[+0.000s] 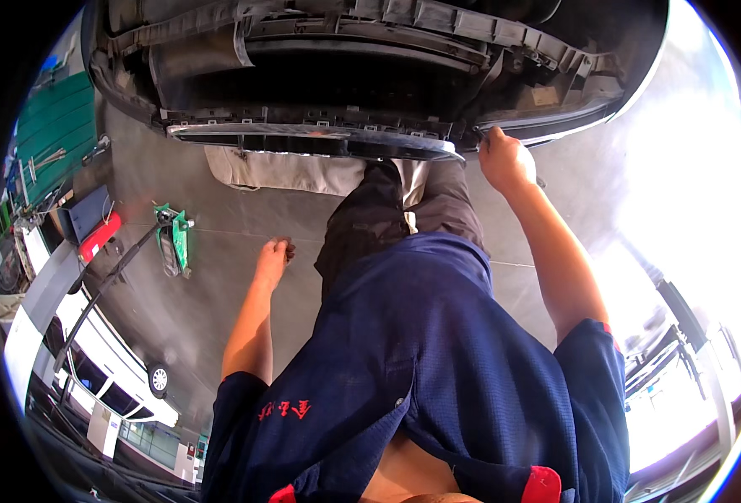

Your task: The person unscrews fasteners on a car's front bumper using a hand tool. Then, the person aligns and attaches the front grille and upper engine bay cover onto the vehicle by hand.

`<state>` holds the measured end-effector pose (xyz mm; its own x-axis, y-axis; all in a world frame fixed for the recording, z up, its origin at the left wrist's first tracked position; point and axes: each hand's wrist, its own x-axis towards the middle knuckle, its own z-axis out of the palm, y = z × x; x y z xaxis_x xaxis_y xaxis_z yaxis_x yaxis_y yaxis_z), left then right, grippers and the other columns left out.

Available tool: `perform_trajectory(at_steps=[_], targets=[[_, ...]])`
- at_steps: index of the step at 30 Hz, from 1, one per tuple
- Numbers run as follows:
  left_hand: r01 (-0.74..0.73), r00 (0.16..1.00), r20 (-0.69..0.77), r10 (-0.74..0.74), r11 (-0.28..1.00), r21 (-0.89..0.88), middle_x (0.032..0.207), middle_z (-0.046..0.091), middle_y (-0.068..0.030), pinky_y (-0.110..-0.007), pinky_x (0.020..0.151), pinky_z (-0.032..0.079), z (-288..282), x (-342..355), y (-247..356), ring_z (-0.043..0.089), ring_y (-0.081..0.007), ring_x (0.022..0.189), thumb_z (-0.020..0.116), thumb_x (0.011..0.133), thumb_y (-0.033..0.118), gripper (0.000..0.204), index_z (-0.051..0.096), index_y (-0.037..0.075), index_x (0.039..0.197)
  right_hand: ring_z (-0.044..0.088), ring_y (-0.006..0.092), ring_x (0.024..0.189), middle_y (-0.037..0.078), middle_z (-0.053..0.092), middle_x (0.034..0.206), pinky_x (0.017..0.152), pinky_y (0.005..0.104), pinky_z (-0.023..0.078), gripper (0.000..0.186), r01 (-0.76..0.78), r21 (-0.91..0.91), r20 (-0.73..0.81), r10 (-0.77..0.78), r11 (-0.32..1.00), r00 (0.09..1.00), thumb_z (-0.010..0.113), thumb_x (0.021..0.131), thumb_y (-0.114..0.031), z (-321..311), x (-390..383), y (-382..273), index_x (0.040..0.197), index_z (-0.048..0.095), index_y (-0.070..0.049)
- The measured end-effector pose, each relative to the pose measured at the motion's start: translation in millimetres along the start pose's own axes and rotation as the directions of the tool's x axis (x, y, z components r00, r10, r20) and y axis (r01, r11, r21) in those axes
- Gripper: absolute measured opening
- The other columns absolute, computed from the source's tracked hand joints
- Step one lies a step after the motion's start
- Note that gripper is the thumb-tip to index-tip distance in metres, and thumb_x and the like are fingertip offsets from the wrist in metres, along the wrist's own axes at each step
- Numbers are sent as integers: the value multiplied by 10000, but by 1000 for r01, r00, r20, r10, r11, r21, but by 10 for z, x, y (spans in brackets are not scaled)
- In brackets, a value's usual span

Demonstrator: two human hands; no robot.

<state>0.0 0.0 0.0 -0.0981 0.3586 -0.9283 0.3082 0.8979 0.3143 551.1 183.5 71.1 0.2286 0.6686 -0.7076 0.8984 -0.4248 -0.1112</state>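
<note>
Above me is the front end of a dark car, with its bumper cover (555, 126) and a long glossy trim strip (303, 134) along the lower edge. My right hand (507, 161) is closed at the bumper's edge, just right of the strip's end. Its fingertips meet a small dark piece there, too small to name. A short dark end shows past the wrist; I cannot tell whether it belongs to something in the hand. My left hand (277, 259) hangs low over the floor at my left side, fingers curled in, away from the car. Nothing shows in it.
A pale cloth-like cover (286, 172) lies below the bumper around my legs. On the floor to the left stands a green floor jack (171, 239), near a red cylinder (100, 237). Farther off is a white car (106, 360). Glare washes out the right side.
</note>
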Motion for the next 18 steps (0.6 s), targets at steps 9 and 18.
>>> perform_trajectory(at_steps=[9,18], targets=[[-66,998,-20,64,994,-83,1014,679,-110,-294,724,524,89,25,0,642,-164,824,484,1057,245,359,626,-45,1213,676,302,619,162,671,662,621,411,561,415,-219,337,258,134,916,957,639,896,-361,-127,308,-74,762,710,26],[-34,999,20,38,984,-174,979,688,-85,-296,726,515,301,87,-103,639,-157,815,499,1037,239,330,652,-7,1195,679,233,708,115,698,808,588,383,535,192,-372,436,342,231,820,911,676,907,-201,-198,207,-253,853,698,-19]])
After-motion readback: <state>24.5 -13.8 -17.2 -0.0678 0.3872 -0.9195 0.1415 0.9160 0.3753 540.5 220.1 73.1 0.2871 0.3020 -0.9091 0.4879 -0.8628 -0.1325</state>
